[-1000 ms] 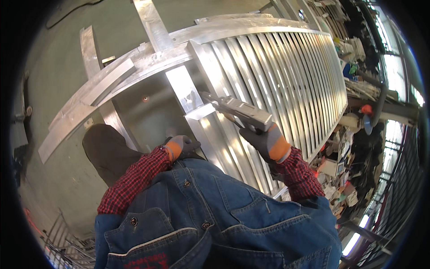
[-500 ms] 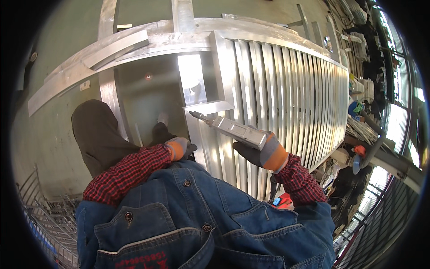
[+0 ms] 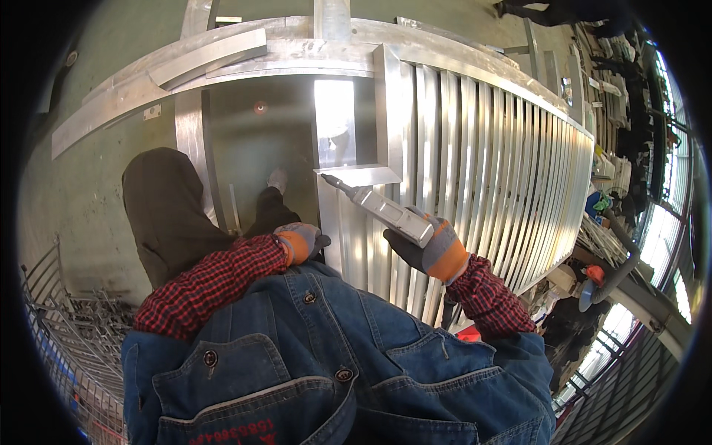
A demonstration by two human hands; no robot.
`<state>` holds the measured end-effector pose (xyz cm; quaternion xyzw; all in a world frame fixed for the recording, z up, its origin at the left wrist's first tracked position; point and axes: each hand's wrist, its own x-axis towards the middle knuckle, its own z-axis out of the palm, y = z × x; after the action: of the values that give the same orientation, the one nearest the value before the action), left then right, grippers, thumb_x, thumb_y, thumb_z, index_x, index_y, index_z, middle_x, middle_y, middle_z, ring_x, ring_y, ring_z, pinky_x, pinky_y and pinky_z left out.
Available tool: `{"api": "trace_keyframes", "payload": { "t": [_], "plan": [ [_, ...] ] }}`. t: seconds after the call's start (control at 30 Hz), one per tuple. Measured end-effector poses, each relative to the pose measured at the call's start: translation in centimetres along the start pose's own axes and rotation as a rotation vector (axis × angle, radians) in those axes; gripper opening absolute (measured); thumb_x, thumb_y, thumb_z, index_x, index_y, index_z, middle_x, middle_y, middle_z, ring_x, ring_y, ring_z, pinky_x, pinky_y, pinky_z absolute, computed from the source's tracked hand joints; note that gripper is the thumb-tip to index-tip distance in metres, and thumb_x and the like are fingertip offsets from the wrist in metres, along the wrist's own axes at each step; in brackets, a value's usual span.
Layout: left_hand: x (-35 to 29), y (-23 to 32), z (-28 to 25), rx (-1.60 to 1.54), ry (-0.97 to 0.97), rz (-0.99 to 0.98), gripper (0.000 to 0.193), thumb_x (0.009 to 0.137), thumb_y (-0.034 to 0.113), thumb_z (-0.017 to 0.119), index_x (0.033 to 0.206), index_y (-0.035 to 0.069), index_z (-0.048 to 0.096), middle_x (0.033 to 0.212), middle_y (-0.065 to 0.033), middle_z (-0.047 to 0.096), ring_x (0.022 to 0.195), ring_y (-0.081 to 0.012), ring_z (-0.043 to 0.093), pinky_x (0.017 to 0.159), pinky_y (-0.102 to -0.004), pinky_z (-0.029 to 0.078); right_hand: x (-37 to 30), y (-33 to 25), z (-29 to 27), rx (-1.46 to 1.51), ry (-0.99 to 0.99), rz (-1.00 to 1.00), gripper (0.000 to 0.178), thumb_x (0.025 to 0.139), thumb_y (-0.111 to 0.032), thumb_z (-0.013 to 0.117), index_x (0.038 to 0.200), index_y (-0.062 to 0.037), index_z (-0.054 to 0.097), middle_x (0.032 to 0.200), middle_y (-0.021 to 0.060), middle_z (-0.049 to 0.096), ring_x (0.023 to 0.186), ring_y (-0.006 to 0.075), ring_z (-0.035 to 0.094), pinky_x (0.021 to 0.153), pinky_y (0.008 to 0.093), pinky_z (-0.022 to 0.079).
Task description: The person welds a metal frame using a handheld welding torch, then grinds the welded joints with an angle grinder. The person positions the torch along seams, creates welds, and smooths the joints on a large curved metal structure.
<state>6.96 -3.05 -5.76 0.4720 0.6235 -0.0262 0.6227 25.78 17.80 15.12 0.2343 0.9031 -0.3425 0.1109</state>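
In my right hand (image 3: 439, 252), gloved in orange and grey, is a boxy silver hand tool (image 3: 391, 215) with a narrow dark nozzle. The nozzle points up-left at the corner of a short flat metal piece (image 3: 363, 176); I cannot tell whether it touches. That piece lies across the bare left edge of a slatted aluminium panel (image 3: 486, 133). My left hand (image 3: 300, 243), in a matching glove, rests by my knee with its fingers curled. Whatever it may hold is hidden.
A long metal beam (image 3: 289, 58) runs along the far side, with a loose strip (image 3: 211, 58) on it. Wire racks (image 3: 55, 319) stand at the lower left. A jointed duct arm (image 3: 619, 274) reaches in at right. Another person's dark-clad legs (image 3: 571, 13) show at the far right.
The view has shifted slightly, so the panel and beam sit farther right. Another person's legs have come in at the top right. My hands keep their places, the tool still in the right.
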Motion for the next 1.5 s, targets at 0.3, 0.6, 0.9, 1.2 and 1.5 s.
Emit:
{"api": "trace_keyframes", "payload": {
  "t": [0.3, 0.6, 0.9, 1.2, 1.5],
  "plan": [
    [0.6, -0.1, 0.3, 0.023, -0.025, -0.02, 0.055, 0.109, 0.061, 0.055, 0.123, 0.014, 0.078, 0.124, -0.0134, 0.079, 0.121, -0.0374, 0.073, 0.103, -0.049, 0.056, 0.1, 0.7, 0.5, 0.016, -0.025, -0.003, 0.029, 0.101, -0.031, 0.074, 0.12, -0.0082, 0.077, 0.106, 0.0161, 0.077, 0.087, 0.0373, 0.078, 0.075, 0.0466, 0.064],
    [0.6, -0.3, 0.4, 0.041, -0.019, -0.002, 0.057, 0.11, 0.063, 0.052, 0.125, 0.015, 0.077, 0.126, -0.0133, 0.079, 0.122, -0.0375, 0.073, 0.104, -0.0498, 0.057, 0.0, 1.0, 0.9, -0.033, -0.034, -0.044, 0.029, 0.104, -0.032, 0.072, 0.12, -0.0087, 0.075, 0.104, 0.0158, 0.077, 0.087, 0.0353, 0.078, 0.075, 0.0448, 0.065],
    [-0.1, 0.0, -0.1, -0.001, -0.018, -0.001, 0.064, 0.107, 0.065, 0.05, 0.127, 0.01, 0.079, 0.127, -0.0215, 0.077, 0.122, -0.0441, 0.071, 0.106, -0.0525, 0.055, -0.1, 1.3, 1.3, -0.028, -0.037, -0.039, 0.035, 0.104, -0.033, 0.073, 0.124, -0.0048, 0.072, 0.096, 0.0158, 0.077, 0.085, 0.0352, 0.079, 0.075, 0.0444, 0.065],
    [0.1, 0.1, -0.1, 0.037, -0.022, -0.004, 0.06, 0.11, 0.064, 0.051, 0.124, 0.013, 0.078, 0.125, -0.0158, 0.078, 0.12, -0.0397, 0.073, 0.103, -0.0503, 0.057, -0.2, 1.4, 1.5, 0.015, -0.042, 0.014, 0.035, 0.104, -0.033, 0.074, 0.122, -0.0038, 0.07, 0.094, 0.0168, 0.077, 0.084, 0.0355, 0.079, 0.073, 0.0436, 0.065],
    [0.3, 0.0, 0.0, 0.019, -0.044, -0.012, 0.064, 0.107, 0.063, 0.05, 0.127, 0.011, 0.08, 0.129, -0.0196, 0.077, 0.124, -0.0431, 0.071, 0.108, -0.0513, 0.054, -0.2, 1.2, 1.4, -0.081, -0.037, -0.056, 0.025, 0.103, -0.028, 0.071, 0.123, -0.0134, 0.074, 0.112, 0.0142, 0.072, 0.086, 0.034, 0.077, 0.071, 0.0444, 0.065]
  ]
}}
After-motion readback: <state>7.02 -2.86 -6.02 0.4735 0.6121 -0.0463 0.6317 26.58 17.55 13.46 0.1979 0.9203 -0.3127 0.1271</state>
